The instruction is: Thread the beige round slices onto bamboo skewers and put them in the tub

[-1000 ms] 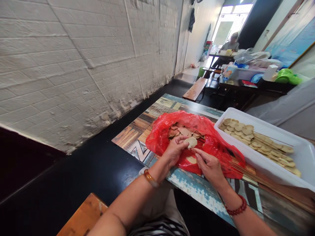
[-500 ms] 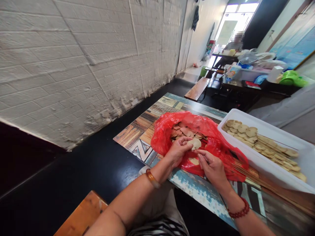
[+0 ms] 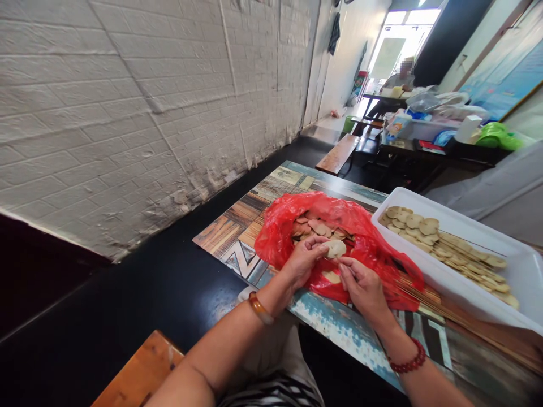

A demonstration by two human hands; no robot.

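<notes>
My left hand (image 3: 306,259) is closed on a pale, flat, round food slice (image 3: 336,249), pinched between thumb and fingers above a red plastic bag (image 3: 339,208). Close beside it, my right hand (image 3: 363,287) pinches a thin skewer (image 3: 331,259), its tip meeting the slice's lower edge; most of the skewer is hidden by the fingers. More slices (image 3: 319,228) lie heaped in the open bag. To the right, a white plastic tray (image 3: 525,277) holds several rows of skewered slices (image 3: 470,261). Loose bamboo skewers (image 3: 449,312) lie between bag and tray.
The wood-patterned table (image 3: 237,226) stands near a white brick-textured wall (image 3: 190,102). A wooden stool (image 3: 139,370) is at lower left, and a bench (image 3: 338,154) stands beyond the table. Farther back, a cluttered table (image 3: 456,155) carries bags and boxes; a person (image 3: 392,85) sits behind.
The view has shifted slightly, moving the scene a little to the left. Both hands keep nearly the same pose, and the slice in my left hand looks a bit more tilted.
</notes>
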